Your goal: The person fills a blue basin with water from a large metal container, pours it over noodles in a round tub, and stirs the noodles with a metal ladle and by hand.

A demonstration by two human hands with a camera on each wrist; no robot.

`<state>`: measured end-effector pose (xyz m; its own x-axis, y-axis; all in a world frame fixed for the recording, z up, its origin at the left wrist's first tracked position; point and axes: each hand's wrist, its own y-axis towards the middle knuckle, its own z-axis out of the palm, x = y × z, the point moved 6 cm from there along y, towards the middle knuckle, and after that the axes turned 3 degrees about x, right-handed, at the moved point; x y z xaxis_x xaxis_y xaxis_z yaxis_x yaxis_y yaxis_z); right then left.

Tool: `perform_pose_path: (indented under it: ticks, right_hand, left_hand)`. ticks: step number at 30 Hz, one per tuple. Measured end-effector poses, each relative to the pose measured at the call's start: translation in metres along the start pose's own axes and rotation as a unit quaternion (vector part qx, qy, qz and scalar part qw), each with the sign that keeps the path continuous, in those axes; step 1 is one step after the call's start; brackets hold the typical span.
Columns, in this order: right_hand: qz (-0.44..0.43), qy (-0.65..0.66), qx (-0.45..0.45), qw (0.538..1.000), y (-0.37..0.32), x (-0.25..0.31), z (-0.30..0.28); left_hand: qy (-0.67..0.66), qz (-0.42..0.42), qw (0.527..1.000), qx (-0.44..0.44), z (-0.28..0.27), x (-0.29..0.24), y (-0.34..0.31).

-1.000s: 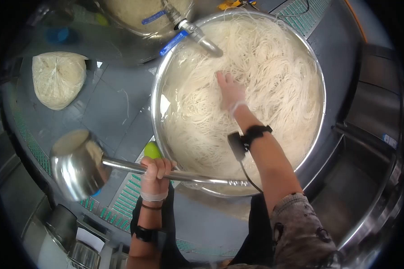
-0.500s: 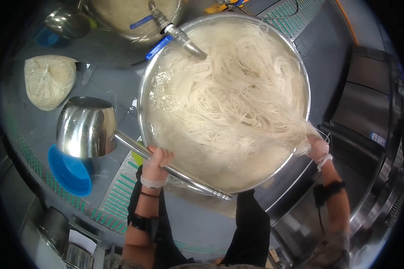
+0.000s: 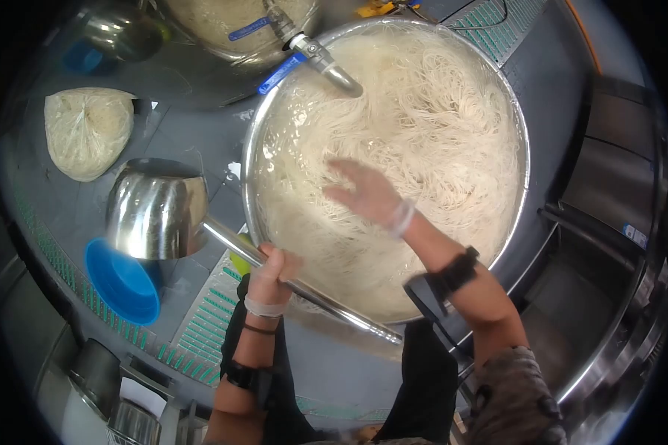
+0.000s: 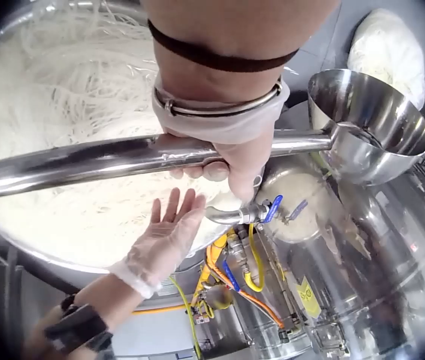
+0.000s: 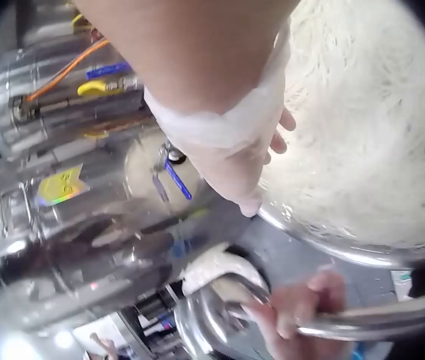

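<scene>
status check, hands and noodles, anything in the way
Left hand grips ladle handle. Right hand open over noodles. Noodles in metal basin. Tap overhangs basin.

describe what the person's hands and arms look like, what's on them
Left hand and right hand wear thin, see-through gloves. The left wrist also has a dark band and a thin silver bangle. Each forearm wears a black strap. The right sleeve is short, mottled grey-brown with dark patches.

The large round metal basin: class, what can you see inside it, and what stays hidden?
Inside the basin are tangled, thin white noodles in cloudy liquid. These cover its bottom, so whatever lies down there cannot be seen.
</scene>
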<state>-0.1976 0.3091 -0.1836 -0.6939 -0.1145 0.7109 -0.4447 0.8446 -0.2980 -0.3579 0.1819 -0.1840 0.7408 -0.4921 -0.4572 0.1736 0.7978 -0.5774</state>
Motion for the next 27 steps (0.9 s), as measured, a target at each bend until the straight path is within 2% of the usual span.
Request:
perform_pose_path:
  ticks: [1,3,4,7,10,12,14,15,16,17,18,19,20,21,23,24,26,27]
  right_hand:
    - [0.001,0.000,-0.002,1.000,-0.010,0.008,-0.001]
    - [0.087,0.074,0.142,0.983,-0.036,0.013,0.005]
    - [0.170,0.130,0.192,0.958,-0.039,0.021,-0.008]
    - [0.235,0.190,0.150,0.941,-0.040,-0.013,-0.015]
    - [0.195,0.201,0.164,0.946,-0.074,0.012,0.005]
    - [0.116,0.162,0.227,0.953,-0.119,0.058,0.029]
    - [0.132,0.138,0.251,0.949,-0.146,0.095,0.040]
    - [0.126,0.140,0.264,0.946,-0.154,0.112,0.043]
    - [0.227,0.138,0.297,0.917,-0.164,0.114,0.047]
    - [0.322,0.133,0.325,0.879,-0.177,0.114,0.052]
    - [0.307,0.135,0.335,0.880,-0.185,0.123,0.061]
    - [0.303,0.080,0.280,0.907,-0.193,0.125,0.063]
    - [0.295,0.024,0.216,0.930,-0.196,0.124,0.062]
    - [0.281,0.028,0.220,0.934,-0.197,0.125,0.069]
    - [0.265,-0.049,0.216,0.938,-0.203,0.128,0.077]
    - [0.253,-0.048,0.217,0.941,-0.206,0.130,0.082]
    - [0.166,-0.014,0.184,0.969,-0.205,0.143,0.091]
    - [0.157,-0.015,0.186,0.970,-0.204,0.144,0.099]
  left_hand:
    - [0.016,-0.010,1.000,-0.019,0.001,-0.002,0.000]
    - [0.000,-0.024,1.000,-0.006,0.005,-0.005,0.002]
    - [-0.017,-0.038,0.999,0.006,0.007,-0.004,0.005]
    - [-0.068,-0.091,0.994,-0.001,-0.002,-0.006,0.014]
    - [-0.063,-0.108,0.992,0.014,-0.021,-0.010,0.020]
    - [-0.066,-0.124,0.990,-0.014,-0.022,-0.007,0.012]
    - [-0.075,-0.123,0.989,-0.043,-0.021,0.001,0.004]
    - [-0.107,-0.118,0.987,0.008,-0.016,0.005,-0.003]
    - [-0.137,-0.108,0.983,0.058,-0.010,0.008,-0.008]
    - [-0.135,-0.094,0.985,0.046,-0.013,0.009,-0.014]
    - [-0.147,-0.113,0.983,0.017,-0.018,0.013,-0.022]
    - [-0.159,-0.132,0.978,-0.009,-0.020,0.016,-0.031]
    - [-0.132,-0.142,0.976,-0.094,-0.025,0.015,-0.040]
    - [-0.128,-0.129,0.978,-0.100,-0.027,0.009,-0.042]
    - [-0.101,-0.157,0.929,-0.318,-0.053,0.003,-0.065]
    - [-0.107,-0.138,0.941,-0.290,-0.093,0.009,-0.066]
    - [-0.107,-0.133,0.948,-0.269,-0.116,-0.006,-0.076]
    - [-0.108,-0.141,0.952,-0.249,-0.126,-0.013,-0.084]
